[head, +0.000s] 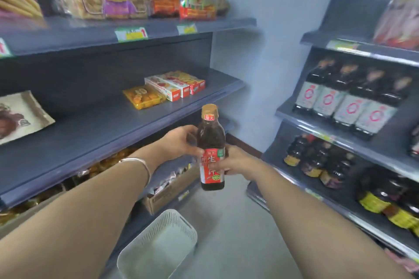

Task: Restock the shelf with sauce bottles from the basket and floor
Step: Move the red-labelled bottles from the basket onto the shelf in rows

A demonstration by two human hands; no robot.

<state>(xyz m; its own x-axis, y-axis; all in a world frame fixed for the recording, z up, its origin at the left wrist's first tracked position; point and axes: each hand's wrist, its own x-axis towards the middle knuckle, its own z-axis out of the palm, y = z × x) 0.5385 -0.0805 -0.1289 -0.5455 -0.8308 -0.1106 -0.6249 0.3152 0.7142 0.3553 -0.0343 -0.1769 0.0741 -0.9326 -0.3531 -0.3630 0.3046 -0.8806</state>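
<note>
A dark sauce bottle [211,140] with a gold cap and red label stands upright in mid-air between two shelf units. My left hand [179,141] grips its shoulder from the left. My right hand [235,161] grips its lower body from the right, thumb across the label. A pale plastic basket [136,253] sits on the floor below my arms; nothing shows inside it. On the right, the grey shelf unit [285,112] holds a row of dark sauce bottles with white labels [349,106] and lower rows of dark bottles with yellow labels [317,161].
The left shelf unit [127,120] carries snack boxes [174,85], a yellow packet [144,96] and a flat pack at its left end. Bagged snacks fill the shelf above. A cardboard box [167,192] sits on the lowest level. A grey wall closes the aisle ahead.
</note>
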